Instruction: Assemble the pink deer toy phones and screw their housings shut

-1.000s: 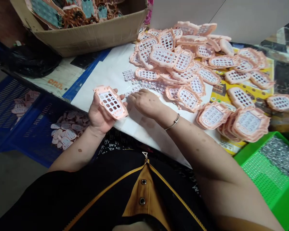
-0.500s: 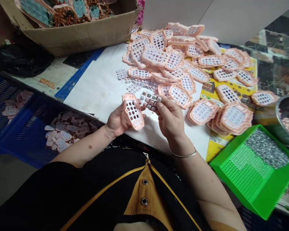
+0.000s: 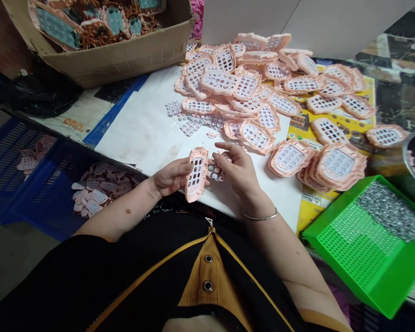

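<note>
The pink keypad shell [image 3: 196,174] is standing on edge in the left hand [image 3: 169,177], fingers clamped on its rim, just above the near edge of the white sheet [image 3: 141,129]. The right hand [image 3: 240,170] is pinching the small key mat [image 3: 215,170] against the shell's back; half a second ago the mat was held higher and apart, so the two pieces are now meeting. Bare sheet is lying to the left, while the heap of shells [image 3: 263,92] is crowding the right and the green tray [image 3: 366,244] is sitting at the near-right corner.
</note>
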